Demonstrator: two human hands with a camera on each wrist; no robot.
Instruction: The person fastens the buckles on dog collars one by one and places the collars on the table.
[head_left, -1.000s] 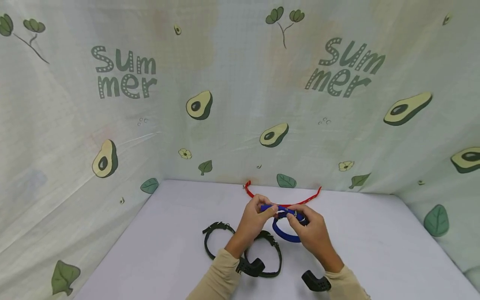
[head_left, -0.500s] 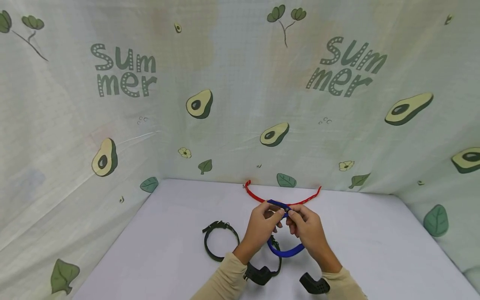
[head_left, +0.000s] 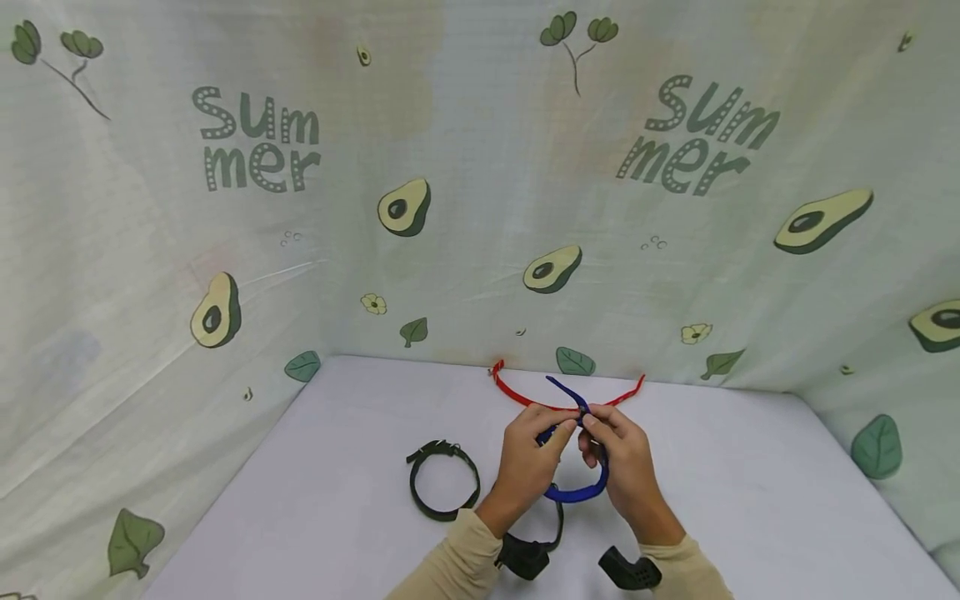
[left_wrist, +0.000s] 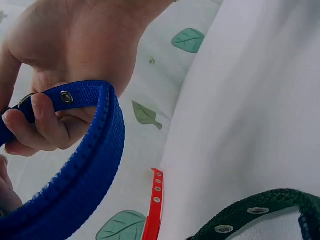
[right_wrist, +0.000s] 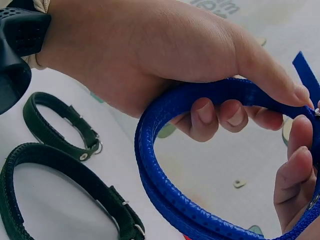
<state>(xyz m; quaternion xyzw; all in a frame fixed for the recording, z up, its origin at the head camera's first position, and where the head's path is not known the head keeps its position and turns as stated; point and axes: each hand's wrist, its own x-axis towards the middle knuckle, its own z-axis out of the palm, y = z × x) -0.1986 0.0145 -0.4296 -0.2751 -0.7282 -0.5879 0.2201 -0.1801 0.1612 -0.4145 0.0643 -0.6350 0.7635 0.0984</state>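
Note:
Both hands hold a blue collar over the table, its loop hanging below the fingers. My left hand pinches one side of it; the left wrist view shows the blue strap with a metal eyelet crossing the fingers. With thumb and fingertips, my right hand grips the other side close to the metal buckle. The strap's pointed free end sticks up past the fingertips. Fingers partly cover the buckle.
A red collar lies open at the table's back edge. Left of the hands is a closed dark green collar. A second dark green collar lies partly behind the left wrist. Printed cloth hangs behind the white table.
Both hands stay together while the blue collar turns between them. Its free end, earlier within the fingers, now points up beyond them. The left hand has shifted slightly right.

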